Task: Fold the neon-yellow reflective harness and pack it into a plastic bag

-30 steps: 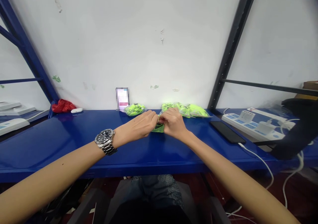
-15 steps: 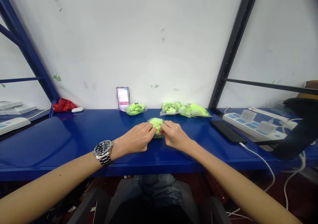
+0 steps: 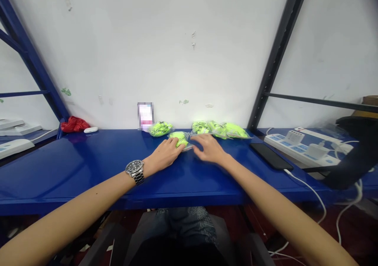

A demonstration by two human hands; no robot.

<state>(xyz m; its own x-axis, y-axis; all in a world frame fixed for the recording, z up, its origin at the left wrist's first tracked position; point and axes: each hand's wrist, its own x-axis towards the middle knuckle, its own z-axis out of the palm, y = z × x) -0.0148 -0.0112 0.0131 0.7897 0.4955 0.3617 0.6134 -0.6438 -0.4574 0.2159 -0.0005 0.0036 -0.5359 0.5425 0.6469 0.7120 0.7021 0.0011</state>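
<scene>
A clear plastic bag with neon yellow-green fabric-like contents (image 3: 179,137) rests on the blue table (image 3: 97,167), towards the middle. My left hand (image 3: 165,154), with a metal watch on its wrist, is closed on the near side of this bag. Just to the right of the bag is my right hand (image 3: 209,148), its fingers apart and slightly curled, holding nothing. Behind it, similar bags (image 3: 218,129) lie in a row by the wall. Another such bag (image 3: 161,128) sits behind my left hand.
An upright phone with a blurred screen (image 3: 145,115) leans on the wall. At the far left lie a red cloth or bag (image 3: 75,124) and a small white case (image 3: 91,130). A black phone (image 3: 271,156) with a white cable and a power strip (image 3: 301,150) are on the right.
Both hands were pinching the bag together nearer the front edge. The bag has moved back and slightly left with my left hand. My right hand has let go and opened.
</scene>
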